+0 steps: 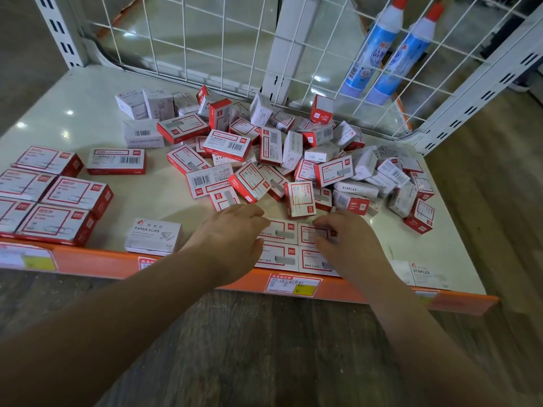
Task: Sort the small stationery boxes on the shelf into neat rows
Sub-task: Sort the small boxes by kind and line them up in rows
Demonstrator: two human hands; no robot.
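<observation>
Red-and-white cardboard staple boxes (296, 245), four that can be counted, lie flat in a two-by-two block at the front edge of the shelf (88, 110), their sides touching. Left hand (232, 239) rests palm down on the block's left side, fingers loosely bent over the box tops, its grip holding nothing. Right hand (343, 242) covers the right side, fingers curled onto the rear right box; whether that grip pinches it I cannot tell. Behind them a loose pile of boxes (279, 154) sprawls, too tangled to count. At left, larger red paper-clip boxes (55, 195) sit in rows. One white paper clips box (152, 236) lies near the left wrist. Two blue glue bottles (388, 51) lean against white wire mesh (205, 39).
</observation>
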